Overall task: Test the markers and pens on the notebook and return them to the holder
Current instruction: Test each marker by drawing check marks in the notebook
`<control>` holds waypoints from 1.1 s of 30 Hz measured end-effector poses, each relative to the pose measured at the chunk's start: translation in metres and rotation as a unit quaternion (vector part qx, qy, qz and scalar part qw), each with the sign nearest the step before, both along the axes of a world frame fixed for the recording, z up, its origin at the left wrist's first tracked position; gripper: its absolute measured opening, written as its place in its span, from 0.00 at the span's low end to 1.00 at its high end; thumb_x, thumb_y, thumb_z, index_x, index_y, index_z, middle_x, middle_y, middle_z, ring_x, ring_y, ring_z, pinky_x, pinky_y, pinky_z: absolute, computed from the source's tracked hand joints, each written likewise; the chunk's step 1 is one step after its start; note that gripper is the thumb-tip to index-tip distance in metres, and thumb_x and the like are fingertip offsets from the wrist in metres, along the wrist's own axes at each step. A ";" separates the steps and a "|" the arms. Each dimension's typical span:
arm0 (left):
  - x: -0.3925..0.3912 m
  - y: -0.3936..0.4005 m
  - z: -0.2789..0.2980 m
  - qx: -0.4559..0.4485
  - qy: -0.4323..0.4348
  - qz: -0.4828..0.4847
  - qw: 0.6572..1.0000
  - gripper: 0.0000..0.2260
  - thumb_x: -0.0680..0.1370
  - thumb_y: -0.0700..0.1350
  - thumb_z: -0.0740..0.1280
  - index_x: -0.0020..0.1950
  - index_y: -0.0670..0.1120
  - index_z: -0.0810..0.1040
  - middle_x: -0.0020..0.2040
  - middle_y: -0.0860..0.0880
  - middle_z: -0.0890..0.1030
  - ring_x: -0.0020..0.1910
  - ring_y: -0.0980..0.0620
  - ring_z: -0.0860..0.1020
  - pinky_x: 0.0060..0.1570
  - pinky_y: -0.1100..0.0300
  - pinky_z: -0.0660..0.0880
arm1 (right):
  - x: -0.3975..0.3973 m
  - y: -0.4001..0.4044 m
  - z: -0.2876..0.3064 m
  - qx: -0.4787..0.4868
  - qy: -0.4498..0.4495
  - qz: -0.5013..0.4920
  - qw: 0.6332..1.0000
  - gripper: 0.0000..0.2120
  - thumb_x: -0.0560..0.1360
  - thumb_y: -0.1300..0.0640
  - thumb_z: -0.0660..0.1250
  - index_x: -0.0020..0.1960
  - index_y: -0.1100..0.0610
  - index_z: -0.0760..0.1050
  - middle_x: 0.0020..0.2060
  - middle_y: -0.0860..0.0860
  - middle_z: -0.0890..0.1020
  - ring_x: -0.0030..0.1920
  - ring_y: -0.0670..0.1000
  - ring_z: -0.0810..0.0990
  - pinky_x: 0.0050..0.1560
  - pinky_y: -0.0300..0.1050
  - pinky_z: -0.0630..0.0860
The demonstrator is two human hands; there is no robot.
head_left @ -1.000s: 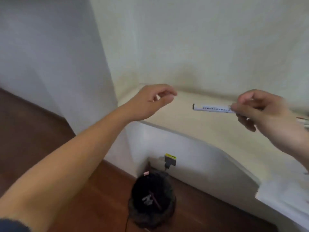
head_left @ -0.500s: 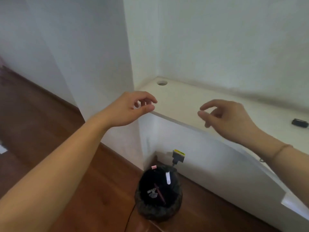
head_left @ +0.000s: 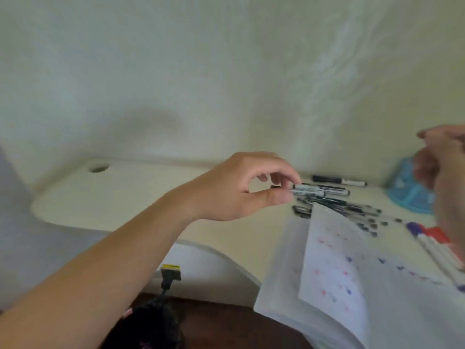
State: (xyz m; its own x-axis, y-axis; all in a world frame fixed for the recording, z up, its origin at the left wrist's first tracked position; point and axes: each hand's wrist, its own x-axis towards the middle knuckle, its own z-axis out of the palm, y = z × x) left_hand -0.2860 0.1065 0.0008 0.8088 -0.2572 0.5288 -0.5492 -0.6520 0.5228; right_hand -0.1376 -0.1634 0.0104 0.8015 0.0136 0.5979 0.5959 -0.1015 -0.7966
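Back from the bin, left hand over the pens again

My left fingers (head_left: 276, 178) are pinching a small dark piece against the thumb – a cap, I'd guess, though it is too small to be sure – just at the near end of the loose black pens (head_left: 334, 201) lying on the counter (head_left: 120, 197). A second ago my view was down at the black bin by the floor and the right hand had let go of a white marker; now the view has swung back to the work. The right hand (head_left: 445, 172) is a blur at the frame edge – I cannot tell its grip. The open notebook (head_left: 334, 268) already carries test marks; red and purple markers (head_left: 432, 238) lie beside it, the blue holder (head_left: 409, 195) behind.
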 end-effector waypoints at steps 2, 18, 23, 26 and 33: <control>0.030 -0.042 0.007 -0.021 0.014 -0.064 0.998 0.11 0.78 0.42 0.69 0.58 0.40 0.80 0.52 0.46 0.82 0.53 0.51 0.80 0.55 0.55 0.76 | 0.015 -0.027 -0.013 -0.029 0.068 -0.058 0.996 0.09 0.77 0.55 0.66 0.39 0.50 0.79 0.24 0.45 0.79 0.25 0.44 0.73 0.29 0.38 0.72; 0.156 -0.161 -0.088 0.267 -0.018 -0.075 0.961 0.11 0.81 0.54 0.60 0.56 0.48 0.74 0.47 0.49 0.79 0.44 0.46 0.78 0.41 0.58 0.70 | 0.151 -0.027 -0.083 -0.543 -0.021 -0.050 0.838 0.24 0.75 0.72 0.59 0.68 0.56 0.71 0.65 0.54 0.74 0.64 0.56 0.72 0.64 0.49 0.69; 0.166 -0.143 -0.096 0.237 -0.118 -0.060 0.962 0.07 0.76 0.56 0.66 0.50 0.55 0.78 0.42 0.56 0.78 0.36 0.56 0.76 0.33 0.66 0.61 | 0.182 0.007 -0.093 -0.595 -0.018 -0.050 0.802 0.27 0.72 0.73 0.58 0.69 0.56 0.69 0.64 0.55 0.74 0.65 0.57 0.69 0.64 0.53 0.71; 0.174 -0.137 -0.093 0.176 -0.089 -0.036 0.980 0.08 0.77 0.56 0.65 0.50 0.55 0.79 0.44 0.57 0.79 0.40 0.57 0.77 0.36 0.63 0.71 | 0.191 0.012 -0.102 -0.641 -0.044 -0.086 0.762 0.19 0.74 0.66 0.61 0.63 0.55 0.73 0.58 0.54 0.75 0.61 0.56 0.70 0.58 0.52 0.73; 0.191 -0.127 -0.096 0.072 -0.092 0.127 0.985 0.16 0.74 0.54 0.67 0.60 0.53 0.75 0.59 0.55 0.71 0.58 0.52 0.70 0.57 0.57 0.73 | 0.173 0.006 -0.084 -0.661 -0.069 -0.149 0.733 0.12 0.79 0.50 0.61 0.58 0.54 0.75 0.54 0.51 0.76 0.58 0.54 0.69 0.48 0.48 0.70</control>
State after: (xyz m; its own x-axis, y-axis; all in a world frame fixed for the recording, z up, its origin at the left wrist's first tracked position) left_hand -0.0947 -0.0206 -0.0953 0.7502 -0.1413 0.6460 -0.4352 -0.8410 0.3214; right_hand 0.0356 -0.1578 -0.0732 0.8196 0.4906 0.2961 0.4566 -0.8713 0.1798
